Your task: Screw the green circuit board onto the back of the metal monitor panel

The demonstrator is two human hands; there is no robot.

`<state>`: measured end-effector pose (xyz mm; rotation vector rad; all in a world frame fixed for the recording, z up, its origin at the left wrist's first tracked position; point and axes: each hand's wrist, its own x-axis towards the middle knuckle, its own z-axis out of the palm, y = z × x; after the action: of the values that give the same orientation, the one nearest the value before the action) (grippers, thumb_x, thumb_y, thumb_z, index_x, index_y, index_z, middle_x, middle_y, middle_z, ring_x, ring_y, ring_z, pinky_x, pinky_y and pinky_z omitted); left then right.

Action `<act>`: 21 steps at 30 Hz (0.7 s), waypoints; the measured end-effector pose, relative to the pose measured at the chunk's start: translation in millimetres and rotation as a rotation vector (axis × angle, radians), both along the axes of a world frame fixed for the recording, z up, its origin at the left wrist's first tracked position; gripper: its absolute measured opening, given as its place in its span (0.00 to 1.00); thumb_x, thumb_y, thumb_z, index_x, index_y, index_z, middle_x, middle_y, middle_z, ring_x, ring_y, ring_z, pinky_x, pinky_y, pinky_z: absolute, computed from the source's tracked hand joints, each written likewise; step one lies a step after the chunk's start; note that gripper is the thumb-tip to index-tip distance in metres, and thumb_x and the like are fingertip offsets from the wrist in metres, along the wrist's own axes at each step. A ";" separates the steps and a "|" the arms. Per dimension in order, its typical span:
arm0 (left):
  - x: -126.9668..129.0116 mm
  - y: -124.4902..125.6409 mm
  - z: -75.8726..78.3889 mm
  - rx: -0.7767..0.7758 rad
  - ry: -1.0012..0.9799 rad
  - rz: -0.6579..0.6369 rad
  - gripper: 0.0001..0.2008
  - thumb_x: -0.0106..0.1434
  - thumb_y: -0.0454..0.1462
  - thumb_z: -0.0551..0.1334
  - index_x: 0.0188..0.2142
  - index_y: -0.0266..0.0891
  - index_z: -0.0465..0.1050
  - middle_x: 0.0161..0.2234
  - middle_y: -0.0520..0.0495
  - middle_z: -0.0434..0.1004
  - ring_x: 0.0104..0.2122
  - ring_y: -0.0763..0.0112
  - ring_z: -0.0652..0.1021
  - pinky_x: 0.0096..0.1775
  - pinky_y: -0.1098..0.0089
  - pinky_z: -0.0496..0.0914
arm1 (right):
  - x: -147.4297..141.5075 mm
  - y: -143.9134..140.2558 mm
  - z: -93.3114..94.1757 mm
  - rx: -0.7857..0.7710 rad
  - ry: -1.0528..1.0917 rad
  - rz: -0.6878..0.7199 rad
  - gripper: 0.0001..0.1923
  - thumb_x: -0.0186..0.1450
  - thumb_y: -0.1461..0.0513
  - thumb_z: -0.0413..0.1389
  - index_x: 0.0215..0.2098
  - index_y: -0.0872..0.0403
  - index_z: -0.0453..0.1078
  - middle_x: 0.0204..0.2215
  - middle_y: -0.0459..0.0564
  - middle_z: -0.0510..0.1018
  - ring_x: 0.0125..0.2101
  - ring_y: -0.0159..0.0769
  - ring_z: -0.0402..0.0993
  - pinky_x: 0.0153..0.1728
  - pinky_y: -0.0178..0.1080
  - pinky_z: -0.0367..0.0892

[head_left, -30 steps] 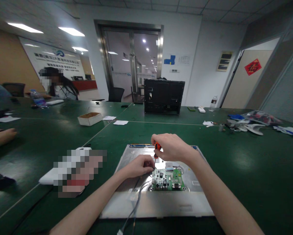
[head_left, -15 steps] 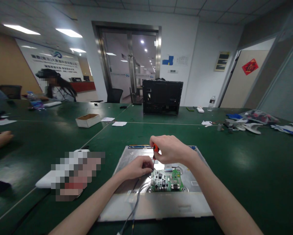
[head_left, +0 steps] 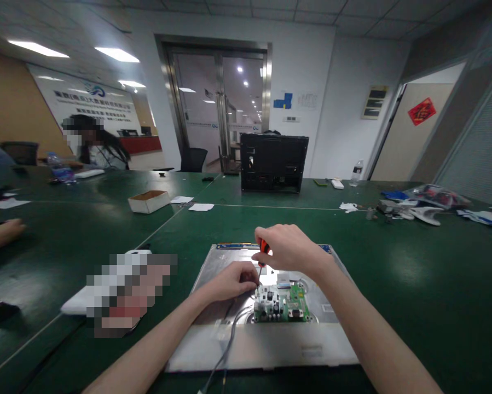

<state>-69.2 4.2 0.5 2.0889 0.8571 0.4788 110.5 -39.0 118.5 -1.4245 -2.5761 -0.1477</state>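
The right hand (head_left: 289,249) is gripping an orange-handled screwdriver (head_left: 262,253); left fingers (head_left: 246,282) are pinching near its tip (screw hidden), risking slipping onto the green circuit board (head_left: 282,303).

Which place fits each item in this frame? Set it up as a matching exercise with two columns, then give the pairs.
Items:
1. orange-handled screwdriver
2. green circuit board
3. open cardboard box
4. clear plastic water bottle

Places:
A. far right of the green table, near the doorway
B. gripped in the right hand
C. on the silver metal panel, beside the left hand
D. on the table, left of the black monitor casing

Pairs: 1-B, 2-C, 3-D, 4-A
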 end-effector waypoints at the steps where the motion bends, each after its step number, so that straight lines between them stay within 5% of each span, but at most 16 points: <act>1: -0.2 0.3 -0.8 0.001 0.001 0.002 0.03 0.51 0.30 0.59 0.27 0.37 0.70 0.23 0.55 0.69 0.25 0.73 0.69 0.30 0.74 0.64 | 0.9 -1.1 0.3 -0.015 0.019 0.013 0.08 0.60 0.57 0.56 0.36 0.52 0.67 0.32 0.48 0.78 0.30 0.35 0.71 0.23 0.35 0.47; 7: -1.4 1.0 -3.2 -0.001 0.006 0.008 0.04 0.52 0.31 0.59 0.29 0.37 0.71 0.24 0.54 0.69 0.25 0.73 0.69 0.30 0.74 0.64 | 2.2 -2.9 0.6 -0.037 0.076 0.069 0.08 0.58 0.65 0.53 0.37 0.53 0.67 0.33 0.48 0.77 0.30 0.32 0.69 0.24 0.35 0.48; 16: -1.3 0.3 -3.3 -0.001 0.001 0.014 0.03 0.51 0.31 0.60 0.28 0.36 0.71 0.23 0.54 0.69 0.25 0.73 0.69 0.29 0.74 0.64 | -4.0 3.6 -3.7 0.050 -0.005 -0.022 0.13 0.64 0.51 0.53 0.33 0.52 0.69 0.27 0.48 0.77 0.27 0.35 0.71 0.22 0.35 0.44; 21: -1.1 0.6 -4.4 -0.004 -0.012 0.016 0.06 0.51 0.29 0.59 0.29 0.36 0.72 0.24 0.54 0.71 0.25 0.73 0.70 0.29 0.74 0.64 | 0.0 -0.9 -3.4 -0.006 0.090 0.076 0.08 0.57 0.62 0.56 0.36 0.53 0.67 0.33 0.47 0.78 0.30 0.33 0.70 0.23 0.35 0.47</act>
<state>-70.3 4.8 -3.9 2.0753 0.8675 0.4966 110.5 -39.9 115.0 -1.3020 -2.5549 -0.0634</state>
